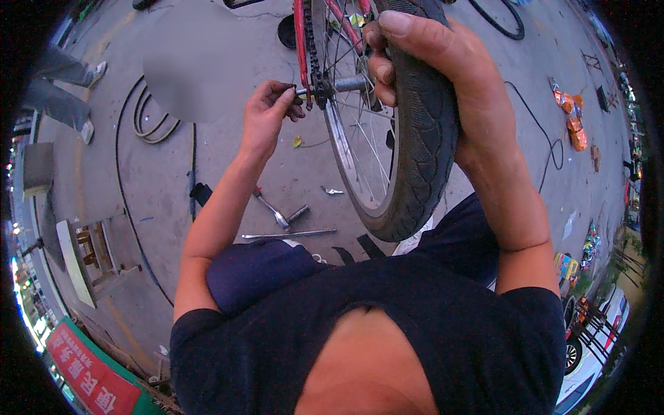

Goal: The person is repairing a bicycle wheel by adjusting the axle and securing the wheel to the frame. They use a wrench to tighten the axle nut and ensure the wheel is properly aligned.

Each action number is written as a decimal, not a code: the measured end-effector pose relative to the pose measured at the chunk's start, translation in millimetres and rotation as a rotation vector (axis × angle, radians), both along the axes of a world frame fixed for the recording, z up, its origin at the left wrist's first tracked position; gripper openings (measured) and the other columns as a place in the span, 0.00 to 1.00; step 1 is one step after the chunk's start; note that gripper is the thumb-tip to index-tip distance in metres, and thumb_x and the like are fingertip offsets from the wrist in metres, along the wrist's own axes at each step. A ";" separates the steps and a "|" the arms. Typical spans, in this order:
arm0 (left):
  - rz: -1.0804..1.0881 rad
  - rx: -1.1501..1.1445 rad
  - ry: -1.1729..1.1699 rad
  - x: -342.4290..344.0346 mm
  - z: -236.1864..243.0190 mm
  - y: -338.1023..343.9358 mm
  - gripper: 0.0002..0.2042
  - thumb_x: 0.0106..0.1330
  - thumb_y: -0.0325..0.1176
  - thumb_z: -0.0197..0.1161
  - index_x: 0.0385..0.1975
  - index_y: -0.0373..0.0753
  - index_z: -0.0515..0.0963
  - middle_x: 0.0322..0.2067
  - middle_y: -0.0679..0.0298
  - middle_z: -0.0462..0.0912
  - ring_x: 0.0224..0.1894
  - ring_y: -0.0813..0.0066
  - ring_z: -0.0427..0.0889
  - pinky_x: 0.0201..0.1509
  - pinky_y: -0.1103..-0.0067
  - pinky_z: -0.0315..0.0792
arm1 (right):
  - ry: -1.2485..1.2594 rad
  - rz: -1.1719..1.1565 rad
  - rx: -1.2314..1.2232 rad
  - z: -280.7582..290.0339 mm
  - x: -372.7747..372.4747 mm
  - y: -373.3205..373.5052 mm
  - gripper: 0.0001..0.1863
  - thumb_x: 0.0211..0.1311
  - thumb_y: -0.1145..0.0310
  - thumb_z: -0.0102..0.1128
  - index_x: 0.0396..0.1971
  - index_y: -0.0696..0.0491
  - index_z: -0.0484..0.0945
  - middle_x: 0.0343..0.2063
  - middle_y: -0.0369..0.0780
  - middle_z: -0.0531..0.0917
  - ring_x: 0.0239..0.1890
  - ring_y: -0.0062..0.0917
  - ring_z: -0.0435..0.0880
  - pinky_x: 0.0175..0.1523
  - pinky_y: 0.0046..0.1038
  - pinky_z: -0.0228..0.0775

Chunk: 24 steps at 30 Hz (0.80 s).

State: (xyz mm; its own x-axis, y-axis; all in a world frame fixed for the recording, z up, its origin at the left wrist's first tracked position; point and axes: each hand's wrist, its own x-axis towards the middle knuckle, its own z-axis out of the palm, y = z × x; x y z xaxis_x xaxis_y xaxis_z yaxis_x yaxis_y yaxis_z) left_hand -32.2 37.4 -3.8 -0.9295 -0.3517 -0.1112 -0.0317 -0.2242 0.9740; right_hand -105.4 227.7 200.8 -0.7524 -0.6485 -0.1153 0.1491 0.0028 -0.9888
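My left hand (271,111), its fingertips darkened, is closed at the end of the rear axle (303,93) of a red bicycle frame (301,48); what it pinches there is too small to make out. My right hand (463,83) grips the black tyre (415,200) of the spoked wheel from its top right, fingers curled over toward the spokes. The chain (315,62) runs beside the red tube, and a silver hub (346,84) sits at the wheel's centre. Below on the pavement lie a ratchet wrench (271,207), a socket (299,213) and a long metal bar (290,233).
Coiled hose (142,128) lies at the left, where another person's legs (66,97) stand. A low metal-framed item (97,256) is at the lower left. Orange packets (575,128) and a cable (557,159) lie at the right; a white car (595,346) is at the lower right.
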 end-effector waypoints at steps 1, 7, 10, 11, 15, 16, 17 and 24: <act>-0.009 -0.005 0.001 0.5 2.3 0.3 0.05 0.64 0.26 0.54 0.34 0.31 0.70 0.26 0.60 0.77 0.25 0.76 0.77 0.29 0.81 0.71 | 0.006 -0.001 0.001 -0.2 0.1 0.2 0.20 0.56 0.55 0.55 0.33 0.60 0.72 0.20 0.38 0.74 0.20 0.18 0.73 0.28 0.17 0.64; -0.018 -0.097 0.049 2.3 2.6 1.5 0.05 0.61 0.23 0.56 0.35 0.30 0.71 0.27 0.59 0.78 0.28 0.76 0.78 0.31 0.81 0.72 | 0.010 0.006 -0.008 -1.0 -0.4 0.4 0.20 0.56 0.55 0.56 0.33 0.60 0.73 0.20 0.38 0.74 0.20 0.18 0.73 0.28 0.17 0.64; -0.028 -0.135 0.030 0.6 3.8 -0.5 0.05 0.61 0.23 0.57 0.35 0.30 0.72 0.28 0.60 0.79 0.28 0.77 0.78 0.32 0.82 0.72 | 0.019 0.010 0.013 0.1 -0.9 0.7 0.20 0.56 0.55 0.56 0.32 0.59 0.73 0.20 0.37 0.74 0.20 0.18 0.72 0.28 0.17 0.64; -0.034 -0.151 0.013 0.5 4.4 -1.4 0.05 0.60 0.23 0.57 0.35 0.30 0.72 0.28 0.60 0.79 0.29 0.78 0.78 0.32 0.82 0.72 | 0.018 0.005 0.011 0.0 -1.1 0.3 0.20 0.55 0.55 0.56 0.32 0.59 0.73 0.20 0.37 0.74 0.20 0.18 0.72 0.28 0.17 0.65; -0.026 -0.139 0.036 0.4 3.0 -0.1 0.06 0.59 0.21 0.58 0.35 0.30 0.73 0.29 0.60 0.79 0.30 0.78 0.78 0.34 0.82 0.73 | 0.013 -0.003 0.006 -0.8 -1.5 0.6 0.20 0.55 0.55 0.57 0.31 0.59 0.73 0.19 0.37 0.74 0.19 0.18 0.72 0.27 0.17 0.65; -0.013 -0.154 0.036 0.6 2.2 1.6 0.06 0.58 0.20 0.58 0.35 0.30 0.73 0.30 0.60 0.79 0.31 0.77 0.78 0.35 0.82 0.73 | 0.012 -0.002 0.005 -1.0 -1.5 1.1 0.20 0.55 0.54 0.57 0.31 0.59 0.73 0.19 0.37 0.74 0.19 0.17 0.72 0.27 0.17 0.65; 0.003 -0.169 0.035 1.5 1.0 2.4 0.07 0.58 0.19 0.59 0.35 0.30 0.73 0.31 0.60 0.79 0.32 0.77 0.79 0.37 0.82 0.74 | 0.010 -0.007 0.009 -0.8 -1.2 0.7 0.20 0.55 0.54 0.57 0.31 0.59 0.73 0.19 0.37 0.74 0.19 0.17 0.72 0.27 0.17 0.65; -0.010 -0.360 0.251 0.2 -18.9 -4.8 0.08 0.58 0.19 0.58 0.37 0.31 0.73 0.35 0.60 0.79 0.39 0.75 0.78 0.44 0.80 0.73 | 0.012 -0.008 0.004 0.0 -0.2 0.2 0.19 0.55 0.55 0.56 0.31 0.59 0.73 0.19 0.37 0.74 0.19 0.17 0.72 0.27 0.17 0.65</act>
State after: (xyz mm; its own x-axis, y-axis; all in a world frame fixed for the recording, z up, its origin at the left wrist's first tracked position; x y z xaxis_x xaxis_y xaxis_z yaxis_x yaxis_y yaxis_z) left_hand -32.0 32.6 -22.7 -0.9157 -0.3178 0.2461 0.2150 0.1299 0.9679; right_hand -105.6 227.9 200.8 -0.7590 -0.6419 -0.1092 0.1377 0.0056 -0.9905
